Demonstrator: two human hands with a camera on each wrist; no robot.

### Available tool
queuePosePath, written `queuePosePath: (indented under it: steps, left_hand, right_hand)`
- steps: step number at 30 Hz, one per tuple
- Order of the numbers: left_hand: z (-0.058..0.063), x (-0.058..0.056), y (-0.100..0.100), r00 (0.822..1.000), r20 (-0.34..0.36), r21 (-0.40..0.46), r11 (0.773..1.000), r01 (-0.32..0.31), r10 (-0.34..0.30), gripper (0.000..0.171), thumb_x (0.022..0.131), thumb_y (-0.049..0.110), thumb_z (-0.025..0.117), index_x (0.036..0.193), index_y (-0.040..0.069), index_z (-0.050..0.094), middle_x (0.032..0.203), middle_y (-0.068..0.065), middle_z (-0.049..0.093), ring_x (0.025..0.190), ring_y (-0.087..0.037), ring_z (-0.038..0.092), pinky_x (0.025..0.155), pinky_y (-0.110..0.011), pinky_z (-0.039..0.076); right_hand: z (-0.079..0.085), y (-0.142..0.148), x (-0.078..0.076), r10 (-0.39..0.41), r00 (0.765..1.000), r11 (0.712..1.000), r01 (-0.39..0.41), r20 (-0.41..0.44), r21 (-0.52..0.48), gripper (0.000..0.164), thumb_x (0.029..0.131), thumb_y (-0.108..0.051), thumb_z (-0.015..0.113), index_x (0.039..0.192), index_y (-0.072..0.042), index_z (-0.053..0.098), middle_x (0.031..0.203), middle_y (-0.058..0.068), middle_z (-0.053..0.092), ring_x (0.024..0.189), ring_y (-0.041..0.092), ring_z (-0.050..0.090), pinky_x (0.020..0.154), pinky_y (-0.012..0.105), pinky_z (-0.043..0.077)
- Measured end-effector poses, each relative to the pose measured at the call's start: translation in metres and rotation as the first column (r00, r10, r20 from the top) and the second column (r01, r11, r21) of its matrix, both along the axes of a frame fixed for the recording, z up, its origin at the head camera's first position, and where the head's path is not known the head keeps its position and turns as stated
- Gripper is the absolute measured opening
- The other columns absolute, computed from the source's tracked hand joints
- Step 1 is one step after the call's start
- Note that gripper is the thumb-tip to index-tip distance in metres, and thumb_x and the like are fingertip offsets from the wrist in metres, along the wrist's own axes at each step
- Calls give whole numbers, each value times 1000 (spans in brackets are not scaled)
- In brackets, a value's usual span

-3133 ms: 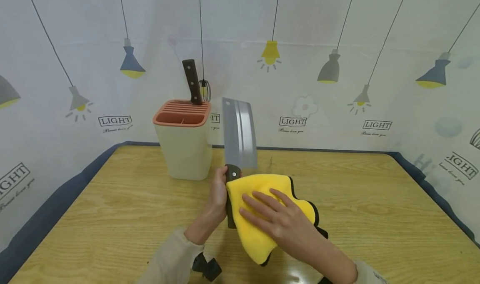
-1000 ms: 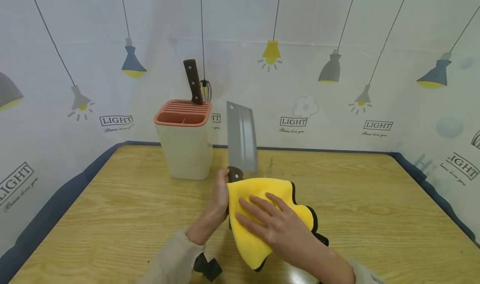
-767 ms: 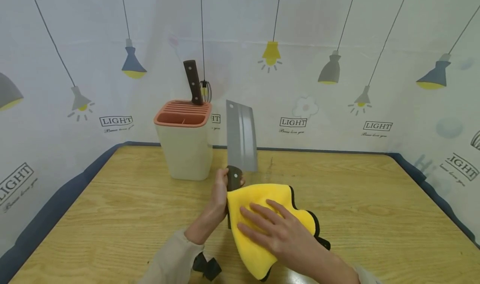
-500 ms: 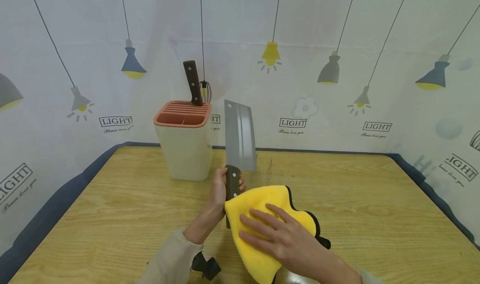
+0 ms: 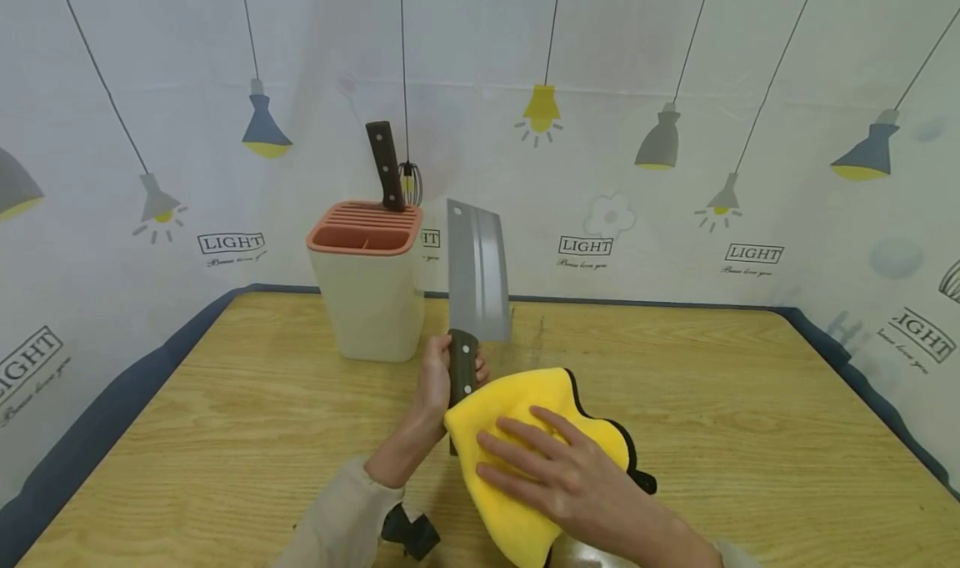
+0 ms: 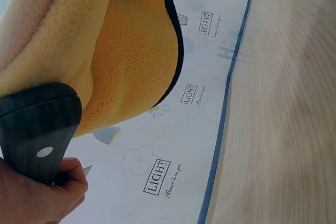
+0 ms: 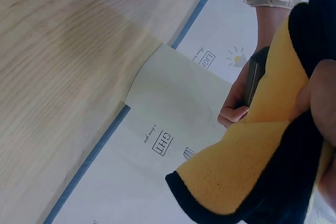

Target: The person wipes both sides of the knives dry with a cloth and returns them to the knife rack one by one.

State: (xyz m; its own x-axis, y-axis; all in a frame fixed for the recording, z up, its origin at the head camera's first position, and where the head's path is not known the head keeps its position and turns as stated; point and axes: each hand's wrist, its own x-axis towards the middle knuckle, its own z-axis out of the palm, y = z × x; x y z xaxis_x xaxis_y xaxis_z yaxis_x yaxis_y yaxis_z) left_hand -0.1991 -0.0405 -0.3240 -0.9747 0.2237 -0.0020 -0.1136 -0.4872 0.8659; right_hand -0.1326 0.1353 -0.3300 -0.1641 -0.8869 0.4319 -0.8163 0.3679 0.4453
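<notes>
My left hand (image 5: 431, 384) grips the dark handle (image 5: 462, 372) of a cleaver (image 5: 478, 276), its broad steel blade pointing up and away above the table. In the left wrist view, the handle's butt (image 6: 42, 129) shows, with fingers curled round it. A yellow cloth (image 5: 510, 401) with black edging lies over the lower part of the handle and hides much of it. My right hand (image 5: 555, 472) lies on top of the cloth, fingers spread. From the right wrist view, the thumb (image 7: 315, 98) presses the folded cloth (image 7: 226, 166) from the other side.
A cream knife block (image 5: 367, 309) with a slotted orange top stands at the back left of the wooden table (image 5: 712, 401). A second knife (image 5: 386, 168) stands in it, dark handle up. A black piece (image 5: 411, 533) sits by the left sleeve. Patterned sheeting surrounds the table.
The right hand and cloth have slid down the handle, towards me, baring more of its upper part. The left hand keeps its grip on the cleaver, which has shifted slightly left.
</notes>
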Motion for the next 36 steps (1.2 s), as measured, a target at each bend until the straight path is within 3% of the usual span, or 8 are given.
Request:
queuePosePath:
  steps: [4,8,11,18,22,29,36]
  left_hand:
    - [0,1,0,1000,5,5,1000,6,-6,34,91,30,13,88,4,35,69,1,38,56,-6,38,53,-15,37]
    - [0,1,0,1000,15,7,1000,9,-9,35,90,31,14,87,4,36,69,1,38,57,-6,38,53,-15,38]
    - [-1,1,0,1000,8,-12,1000,4,-4,36,90,31,14,87,3,36,69,1,38,57,-7,38,53,-15,38]
    - [-3,3,-1,1000,-12,-116,993,-24,23,37,90,30,14,87,3,39,70,0,42,55,-6,42,50,-16,40]
    - [-4,4,0,999,-24,-176,984,-42,38,39,91,31,15,85,4,42,68,1,45,54,-6,45,50,-17,41]
    - [-7,5,2,997,-57,-237,970,-57,44,42,92,31,15,69,11,44,56,3,45,46,-7,44,45,-19,39]
    - [-8,6,4,997,-61,-311,948,-70,54,45,92,34,15,64,12,43,55,3,46,46,-7,46,46,-21,40]
  right_hand:
    - [1,-1,-1,-12,1000,1000,11,-13,-12,45,99,-12,17,119,-16,57,129,5,48,117,24,46,92,43,39]
    - [3,-2,-4,-12,999,1000,11,-36,-25,35,90,-9,36,117,-17,58,128,5,49,116,24,47,91,44,40]
    - [4,-2,-6,-16,999,999,15,-46,-34,37,85,-10,40,116,-17,59,127,4,50,116,24,47,91,44,40]
    - [6,-3,-11,-40,997,997,37,-59,-66,40,94,-8,27,115,-16,60,124,4,52,114,24,48,89,44,41]
    - [8,-5,-14,-58,997,995,53,-54,-85,40,92,-7,28,112,-16,61,122,4,54,112,24,50,88,44,42]
    - [11,-7,-17,-98,994,990,92,-48,-103,38,76,-6,51,110,-16,63,121,4,55,110,24,50,88,44,41]
    - [14,-9,-21,-113,993,985,108,-34,-132,43,70,-3,61,111,-15,63,121,5,55,109,25,51,89,45,41]
